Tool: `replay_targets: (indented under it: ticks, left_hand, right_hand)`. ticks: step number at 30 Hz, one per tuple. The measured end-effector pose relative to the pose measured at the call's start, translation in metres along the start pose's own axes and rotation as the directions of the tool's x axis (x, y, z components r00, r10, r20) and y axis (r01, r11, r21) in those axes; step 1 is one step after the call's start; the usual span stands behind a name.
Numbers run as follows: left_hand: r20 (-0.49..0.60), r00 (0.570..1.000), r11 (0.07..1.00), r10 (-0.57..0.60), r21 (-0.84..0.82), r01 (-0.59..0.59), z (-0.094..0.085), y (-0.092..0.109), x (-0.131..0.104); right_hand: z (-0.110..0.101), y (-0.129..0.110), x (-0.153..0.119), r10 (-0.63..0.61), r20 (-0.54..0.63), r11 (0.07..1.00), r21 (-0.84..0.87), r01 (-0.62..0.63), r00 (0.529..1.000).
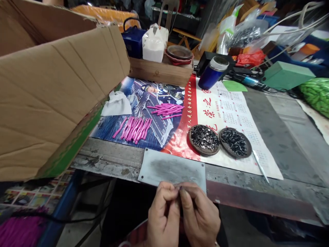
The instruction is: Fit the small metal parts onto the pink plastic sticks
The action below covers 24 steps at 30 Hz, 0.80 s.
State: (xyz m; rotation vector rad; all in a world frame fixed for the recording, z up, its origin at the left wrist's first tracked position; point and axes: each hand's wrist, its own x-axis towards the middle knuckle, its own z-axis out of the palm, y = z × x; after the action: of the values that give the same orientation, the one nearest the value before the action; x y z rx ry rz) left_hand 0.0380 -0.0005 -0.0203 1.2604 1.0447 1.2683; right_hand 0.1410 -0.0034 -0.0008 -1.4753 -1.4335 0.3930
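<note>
The left hand (163, 212) and right hand (200, 212) meet with fingers (166, 190) pinched narrow, before the pale plate (172, 168) at the worktop (113, 156) edge; whatever they hold, I cannot tell. Beyond, two bowls (205, 152) of small metal parts (235, 140) stand on the poster (231, 103), pink strips (136, 128) lying leftward.

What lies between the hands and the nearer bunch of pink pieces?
In the head view, a grey plate, then a strip of printed poster.
</note>
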Motion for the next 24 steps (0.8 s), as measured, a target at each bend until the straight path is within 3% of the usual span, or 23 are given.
replay_targets:
  ticks: [6,12,15,18,21,24]
  left_hand:
    - [0.027,0.998,0.998,-0.052,-0.021,0.052,0.002,0.004,0.001]
    - [0.037,0.998,0.998,-0.051,-0.031,0.052,0.004,0.005,-0.003]
    - [0.039,0.997,0.996,-0.073,-0.046,0.074,0.003,0.001,-0.006]
    - [0.043,0.995,0.994,-0.086,-0.068,0.089,0.001,0.001,-0.006]
    - [0.055,0.998,0.995,-0.041,-0.084,0.046,-0.001,0.006,-0.004]
    - [0.051,0.994,0.987,-0.092,-0.124,0.097,0.001,0.01,-0.006]
  right_hand:
    - [0.004,0.007,0.0,-0.151,0.05,0.981,-0.117,0.156,0.987]
    - [0.004,0.013,0.002,-0.178,-0.058,0.971,-0.17,0.166,0.982]
    - [0.001,0.013,0.005,-0.082,0.047,0.996,-0.03,0.084,0.996]
    - [-0.002,0.009,0.006,0.019,0.21,0.981,0.184,-0.059,0.977]
    - [-0.006,0.004,0.003,-0.002,0.222,0.98,0.195,-0.042,0.975]
    - [-0.009,0.003,0.002,0.026,0.247,0.982,0.177,-0.071,0.969]
